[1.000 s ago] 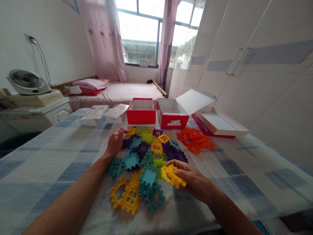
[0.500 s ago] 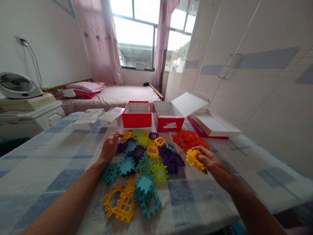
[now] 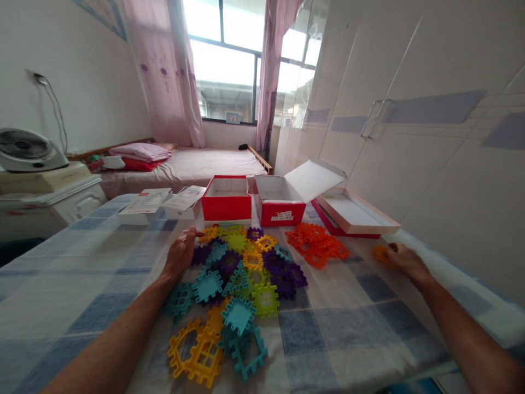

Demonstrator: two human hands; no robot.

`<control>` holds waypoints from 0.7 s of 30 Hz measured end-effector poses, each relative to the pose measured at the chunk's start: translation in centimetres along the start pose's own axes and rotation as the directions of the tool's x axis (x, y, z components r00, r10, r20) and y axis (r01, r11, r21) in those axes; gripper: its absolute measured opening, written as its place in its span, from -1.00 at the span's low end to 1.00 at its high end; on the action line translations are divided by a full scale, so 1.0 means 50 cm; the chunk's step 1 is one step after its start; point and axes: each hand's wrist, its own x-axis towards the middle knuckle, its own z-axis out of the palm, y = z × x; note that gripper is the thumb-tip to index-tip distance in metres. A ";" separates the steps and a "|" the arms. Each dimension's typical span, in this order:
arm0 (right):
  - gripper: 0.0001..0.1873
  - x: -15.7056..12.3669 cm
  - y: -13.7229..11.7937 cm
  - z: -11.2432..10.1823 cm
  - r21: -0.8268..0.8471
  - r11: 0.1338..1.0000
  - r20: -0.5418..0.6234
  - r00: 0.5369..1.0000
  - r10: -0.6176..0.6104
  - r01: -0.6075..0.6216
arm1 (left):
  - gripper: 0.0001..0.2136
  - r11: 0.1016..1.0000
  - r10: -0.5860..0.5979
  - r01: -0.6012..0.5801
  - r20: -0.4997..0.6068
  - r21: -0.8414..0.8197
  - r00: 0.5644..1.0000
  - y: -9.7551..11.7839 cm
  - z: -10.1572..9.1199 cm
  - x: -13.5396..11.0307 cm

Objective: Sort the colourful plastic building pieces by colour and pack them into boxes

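Yellow pieces (image 3: pixel 381 255) have swung way right since half a second ago, now past the orange heap (image 3: pixel 315 243) and low over the checked cloth (image 3: pixel 348 323). Right hand (image 3: pixel 406 260) is pinched on them, too blurry for me to count. Step looks like carrying them away from the mixed pile (image 3: pixel 238 314); I'd say setting down needs a loosened grip. Left hand (image 3: pixel 180 254) is at the pile's edge, can't tell if gripping. Beyond: two open red boxes (image 3: pixel 226 208), two white boxes (image 3: pixel 143 205).
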 end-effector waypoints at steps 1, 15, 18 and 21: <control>-0.58 -0.006 -0.008 -0.001 -0.022 1.000 -0.003 1.000 0.016 -0.016 | -0.31 1.000 -0.006 0.006 -0.001 -0.004 1.000 0.001 0.000 0.000; -0.59 -0.224 -0.467 0.040 0.301 0.696 0.135 0.694 -0.708 0.652 | -0.32 1.000 -0.018 0.018 0.022 -0.017 1.000 0.005 -0.001 -0.002; -0.50 -0.220 -0.519 0.072 0.220 0.784 0.271 0.736 -0.620 0.580 | -0.32 0.999 -0.021 0.022 0.022 -0.033 1.000 0.004 0.000 -0.001; -0.60 -0.202 -0.536 0.099 0.254 0.809 0.343 0.732 -0.588 0.531 | -0.32 0.998 -0.024 0.024 0.007 -0.055 1.000 0.003 0.004 0.000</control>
